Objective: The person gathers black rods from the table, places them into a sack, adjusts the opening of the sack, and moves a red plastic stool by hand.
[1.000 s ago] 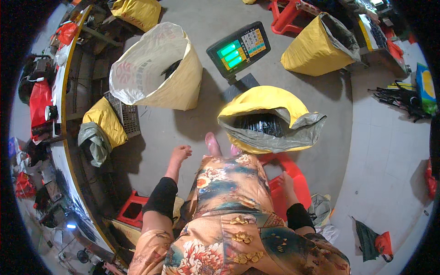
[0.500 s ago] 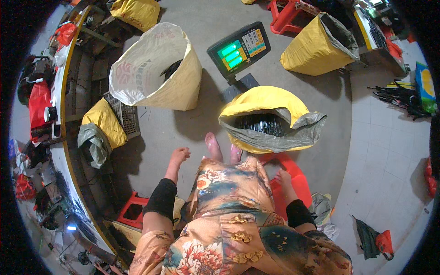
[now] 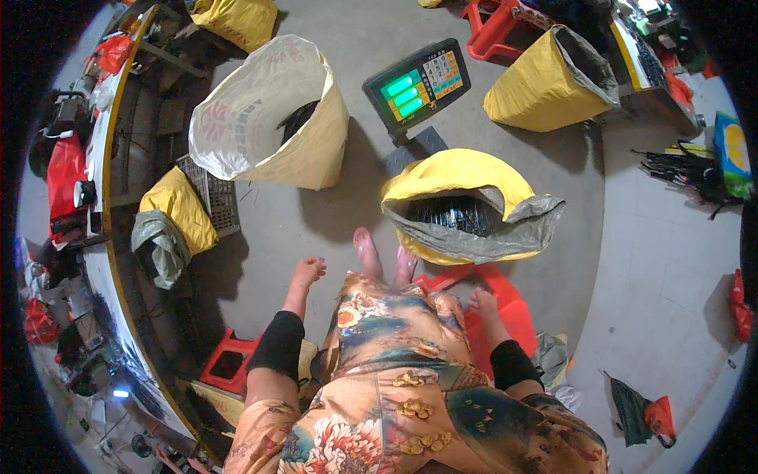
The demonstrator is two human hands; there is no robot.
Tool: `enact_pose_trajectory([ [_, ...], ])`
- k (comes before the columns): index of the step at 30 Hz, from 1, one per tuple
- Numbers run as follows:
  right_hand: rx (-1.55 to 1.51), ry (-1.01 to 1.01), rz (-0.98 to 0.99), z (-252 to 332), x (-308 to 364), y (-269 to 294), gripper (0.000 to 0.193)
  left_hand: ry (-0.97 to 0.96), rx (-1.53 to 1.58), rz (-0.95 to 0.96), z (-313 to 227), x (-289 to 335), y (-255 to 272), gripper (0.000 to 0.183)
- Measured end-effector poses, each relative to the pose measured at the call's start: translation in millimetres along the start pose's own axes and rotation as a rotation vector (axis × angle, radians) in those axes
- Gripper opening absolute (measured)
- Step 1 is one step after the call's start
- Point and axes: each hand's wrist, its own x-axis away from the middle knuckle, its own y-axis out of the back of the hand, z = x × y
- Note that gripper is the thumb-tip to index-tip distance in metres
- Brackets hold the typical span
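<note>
My left hand (image 3: 309, 270) hangs at my left side above the grey floor, fingers loosely apart, with nothing in it. At my right side, my right hand (image 3: 482, 302) is held over a red plastic stool (image 3: 512, 310), its fingers slightly bent and nothing visible in them. Whether it touches the stool I cannot tell. In front of me stands a yellow woven sack (image 3: 462, 168) with a grey lining, its mouth spread, with shiny black wrapped goods (image 3: 452, 213) inside. Just behind it is a scale display (image 3: 417, 88) with green lit panels, on a dark base.
A tall white woven sack (image 3: 320, 154) holding something black stands ahead on the left. Another yellow sack (image 3: 521, 93) leans at the far right by a red stool (image 3: 491, 31). A folded yellow sack (image 3: 183, 207), a grey crate (image 3: 223, 201) and a low red stool (image 3: 225, 362) line the left workbench (image 3: 101, 146).
My right hand has shifted slightly left over the red stool. The whole view has moved a little; the sacks and scale stand as before, and my left hand hangs in nearly the same place.
</note>
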Motion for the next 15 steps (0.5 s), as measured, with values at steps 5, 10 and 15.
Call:
enact_pose_trajectory([
  [5,-0.027,0.003,-0.019,-9.8,-2.9,2.0,0.027,-0.013,-0.021,0.006,-0.5,-0.3,0.9,0.026],
  [10,-0.096,-0.013,-0.028,-23.1,-5.5,-0.4,0.022,-0.026,-0.015,0.006,-9.5,-0.1,0.4,0.031],
  [15,0.040,0.048,0.080,-28.1,-16.5,10.4,0.019,-0.048,-0.020,0.033,-22.5,-9.1,-6.1,0.034],
])
